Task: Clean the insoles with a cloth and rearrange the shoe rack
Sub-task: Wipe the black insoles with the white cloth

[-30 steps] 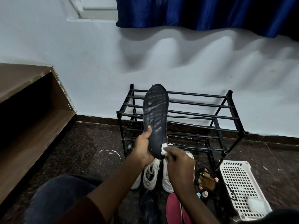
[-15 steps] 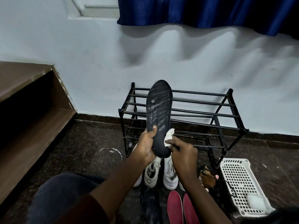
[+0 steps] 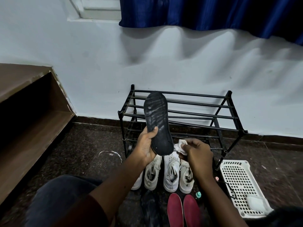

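A pale wall (image 3: 164, 63) fills the back of the view, with a blue curtain (image 3: 213, 12) hanging at its top right. A brown wooden shelf unit (image 3: 32, 120) stands along the left, on a dark speckled floor (image 3: 85, 153). The black metal shoe rack (image 3: 196, 110) stands against the wall at centre. Just right of it a white perforated basket (image 3: 237, 185) lies on the floor. In front of the rack, white sneakers (image 3: 170, 171) stand in a row with toes toward the rack, and two flat red pieces (image 3: 175, 210) lie side by side nearer the person.

The black insole (image 3: 157, 118) is held upright in front of the rack, toe end up, its face streaked pale. The left hand (image 3: 146, 146) grips its lower half: fingers curled round the back, thumb pressed across the front face. The right hand (image 3: 198, 154) sits just right of the heel end, its fingers pinching a small bunched white cloth (image 3: 182, 145). The cloth is just beside the insole's heel edge; whether it touches is hard to tell from this angle.
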A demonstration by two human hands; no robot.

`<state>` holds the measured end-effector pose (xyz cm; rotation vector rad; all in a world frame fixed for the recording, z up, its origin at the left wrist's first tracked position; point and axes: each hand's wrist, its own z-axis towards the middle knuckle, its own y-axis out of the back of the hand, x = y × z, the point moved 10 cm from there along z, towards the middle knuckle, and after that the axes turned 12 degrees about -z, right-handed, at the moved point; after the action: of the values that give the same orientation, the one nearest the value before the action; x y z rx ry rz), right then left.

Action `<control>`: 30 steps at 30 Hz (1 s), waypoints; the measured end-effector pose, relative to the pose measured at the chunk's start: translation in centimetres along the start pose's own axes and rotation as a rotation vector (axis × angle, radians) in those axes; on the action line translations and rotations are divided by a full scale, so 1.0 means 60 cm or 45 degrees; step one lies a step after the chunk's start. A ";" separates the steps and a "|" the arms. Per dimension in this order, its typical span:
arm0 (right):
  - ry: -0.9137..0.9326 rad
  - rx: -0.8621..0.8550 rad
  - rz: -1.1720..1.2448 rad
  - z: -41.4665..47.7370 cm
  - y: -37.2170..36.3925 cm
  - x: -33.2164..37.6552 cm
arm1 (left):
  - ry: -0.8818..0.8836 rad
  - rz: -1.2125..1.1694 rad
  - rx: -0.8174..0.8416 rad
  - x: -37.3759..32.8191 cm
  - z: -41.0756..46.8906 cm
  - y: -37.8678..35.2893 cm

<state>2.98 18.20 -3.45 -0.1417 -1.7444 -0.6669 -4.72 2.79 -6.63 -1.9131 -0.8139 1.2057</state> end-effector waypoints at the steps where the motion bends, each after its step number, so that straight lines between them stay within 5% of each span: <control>1: 0.058 -0.080 -0.089 0.002 0.008 0.007 | -0.001 0.032 0.010 0.001 -0.001 -0.002; 9: 0.218 -0.077 -0.269 0.019 -0.026 0.057 | -0.073 0.322 0.054 0.005 -0.002 -0.012; 17: 0.272 -0.341 -0.392 0.025 0.012 0.066 | -0.146 0.496 0.085 0.001 -0.002 -0.017; 21: 0.145 -0.114 -0.234 0.039 -0.013 0.039 | -0.150 0.512 0.110 0.000 -0.004 -0.023; 26: -0.166 0.200 0.384 0.048 -0.054 0.003 | -0.149 0.519 0.079 -0.002 -0.002 -0.015; 30: -0.177 0.233 0.372 0.053 -0.049 0.006 | -0.128 0.506 0.094 0.001 -0.004 -0.017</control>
<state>-1.11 17.25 -4.60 -0.3157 -1.8611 -0.2883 -4.64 3.33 -5.72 -2.0250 -0.4399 1.5548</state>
